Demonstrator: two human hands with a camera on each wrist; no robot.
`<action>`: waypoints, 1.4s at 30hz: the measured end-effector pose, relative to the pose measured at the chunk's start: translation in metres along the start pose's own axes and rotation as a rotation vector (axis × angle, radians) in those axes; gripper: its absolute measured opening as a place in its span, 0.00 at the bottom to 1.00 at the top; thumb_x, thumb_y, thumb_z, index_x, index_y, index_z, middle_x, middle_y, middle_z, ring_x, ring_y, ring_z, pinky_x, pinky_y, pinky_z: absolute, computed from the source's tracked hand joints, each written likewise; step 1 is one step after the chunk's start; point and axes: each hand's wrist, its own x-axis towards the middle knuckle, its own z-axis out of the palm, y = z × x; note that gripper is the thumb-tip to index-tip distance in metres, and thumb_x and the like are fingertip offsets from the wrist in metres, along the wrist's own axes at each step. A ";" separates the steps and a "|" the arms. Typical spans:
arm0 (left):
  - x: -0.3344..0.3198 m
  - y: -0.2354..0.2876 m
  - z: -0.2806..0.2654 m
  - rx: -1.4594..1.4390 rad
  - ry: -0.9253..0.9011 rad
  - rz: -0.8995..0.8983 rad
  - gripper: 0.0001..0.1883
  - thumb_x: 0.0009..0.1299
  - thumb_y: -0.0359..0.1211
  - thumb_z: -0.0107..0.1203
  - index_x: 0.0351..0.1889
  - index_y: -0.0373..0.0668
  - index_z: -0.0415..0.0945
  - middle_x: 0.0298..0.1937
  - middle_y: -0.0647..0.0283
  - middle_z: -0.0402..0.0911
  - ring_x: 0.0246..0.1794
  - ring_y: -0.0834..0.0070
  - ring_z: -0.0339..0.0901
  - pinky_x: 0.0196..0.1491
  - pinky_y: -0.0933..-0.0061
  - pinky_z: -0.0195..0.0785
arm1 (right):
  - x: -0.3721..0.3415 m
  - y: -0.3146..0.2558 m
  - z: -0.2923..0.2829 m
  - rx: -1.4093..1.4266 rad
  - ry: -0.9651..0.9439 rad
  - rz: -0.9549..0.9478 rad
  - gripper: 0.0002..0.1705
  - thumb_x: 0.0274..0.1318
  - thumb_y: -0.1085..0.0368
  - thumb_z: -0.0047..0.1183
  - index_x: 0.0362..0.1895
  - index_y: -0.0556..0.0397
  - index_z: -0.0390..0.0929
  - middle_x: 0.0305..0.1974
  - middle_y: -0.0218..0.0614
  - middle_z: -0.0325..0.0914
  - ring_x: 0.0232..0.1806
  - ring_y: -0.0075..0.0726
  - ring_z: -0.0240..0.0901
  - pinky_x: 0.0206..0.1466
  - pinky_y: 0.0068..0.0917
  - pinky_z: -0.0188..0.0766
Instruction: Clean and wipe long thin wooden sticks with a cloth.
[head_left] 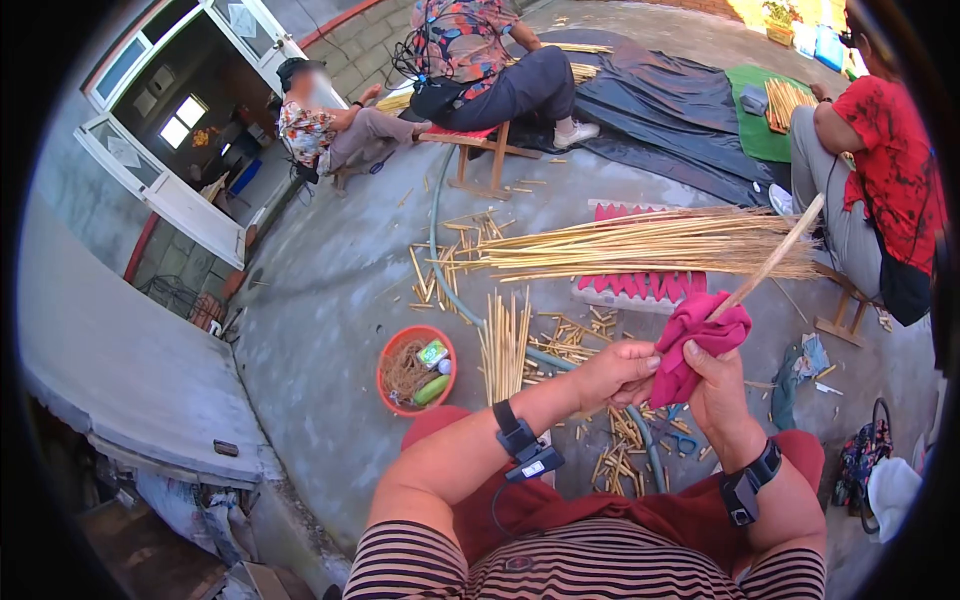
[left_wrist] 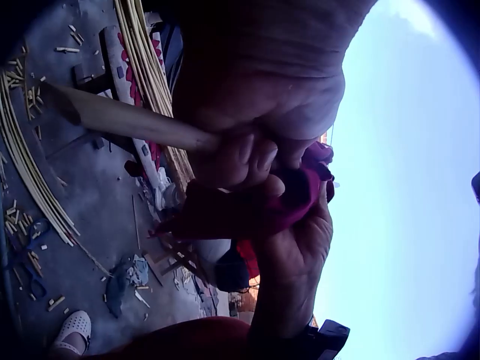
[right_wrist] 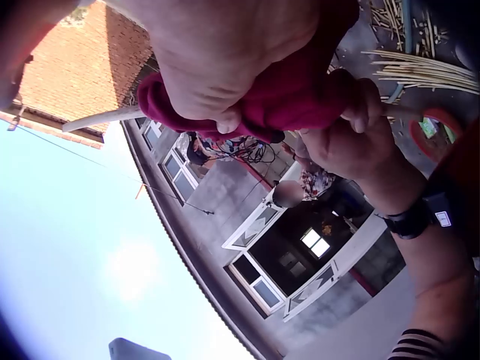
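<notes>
A pale wooden stick (head_left: 775, 255) runs through a bunched magenta cloth (head_left: 685, 335) in front of my lap. The cloth is wrapped around the stick's middle, with the long end slanting up to the right. My left hand (head_left: 622, 378) curls its fingers round the stick at the cloth's left edge; the blunt near end of the wooden stick (left_wrist: 127, 120) juts out of that fist in the left wrist view. With thumb and fingers my right hand (head_left: 715, 390) grips the cloth over the stick. In the right wrist view the cloth (right_wrist: 300, 101) stretches between both hands.
A long bundle of straw stalks (head_left: 620, 245) lies ahead over a pink-patterned board (head_left: 640, 285). Cut stalk pieces (head_left: 620, 455) litter the ground near blue-handled scissors (head_left: 683, 440). An orange basin (head_left: 383, 385) stands at left, a hose (head_left: 440, 225) crosses the floor, and people sit beyond.
</notes>
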 end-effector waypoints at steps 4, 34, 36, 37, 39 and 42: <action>-0.003 0.006 0.012 0.008 -0.038 -0.058 0.14 0.73 0.43 0.43 0.42 0.43 0.70 0.17 0.67 0.68 0.10 0.87 0.54 0.14 0.86 0.45 | -0.008 0.001 -0.012 -0.004 0.077 -0.020 0.20 0.50 0.74 0.54 0.49 0.53 0.67 0.41 0.31 0.72 0.42 0.32 0.72 0.48 0.31 0.71; -0.026 0.019 -0.033 -0.021 0.622 0.457 0.06 0.70 0.33 0.49 0.38 0.40 0.70 0.23 0.66 0.73 0.14 0.82 0.65 0.19 0.81 0.60 | -0.009 -0.026 -0.068 0.170 0.192 -0.104 0.13 0.60 0.65 0.50 0.47 0.55 0.70 0.42 0.36 0.75 0.43 0.33 0.74 0.50 0.33 0.70; -0.004 -0.005 -0.008 0.270 0.478 0.272 0.07 0.69 0.34 0.51 0.41 0.42 0.72 0.23 0.69 0.73 0.15 0.84 0.66 0.19 0.83 0.60 | -0.012 -0.004 -0.049 0.063 0.074 -0.020 0.13 0.59 0.63 0.51 0.46 0.55 0.71 0.40 0.33 0.75 0.42 0.30 0.73 0.48 0.30 0.70; 0.006 -0.018 0.019 0.331 0.462 0.216 0.08 0.68 0.34 0.51 0.43 0.43 0.72 0.23 0.70 0.74 0.15 0.86 0.66 0.18 0.84 0.60 | -0.017 0.007 -0.037 -0.023 0.063 -0.041 0.13 0.58 0.63 0.52 0.46 0.54 0.71 0.39 0.32 0.75 0.41 0.27 0.72 0.46 0.27 0.70; 0.018 -0.037 0.047 0.404 0.462 0.168 0.11 0.67 0.34 0.52 0.46 0.44 0.73 0.23 0.72 0.74 0.15 0.88 0.66 0.18 0.86 0.59 | -0.016 0.029 -0.035 -0.142 0.074 -0.107 0.12 0.56 0.65 0.54 0.43 0.54 0.71 0.37 0.32 0.75 0.39 0.25 0.72 0.43 0.27 0.70; 0.033 -0.047 0.047 0.459 0.471 0.171 0.13 0.67 0.32 0.52 0.50 0.46 0.72 0.24 0.73 0.74 0.16 0.89 0.66 0.18 0.86 0.58 | -0.003 0.017 -0.042 0.097 0.207 0.051 0.08 0.54 0.68 0.55 0.38 0.55 0.73 0.33 0.32 0.76 0.34 0.27 0.73 0.40 0.28 0.70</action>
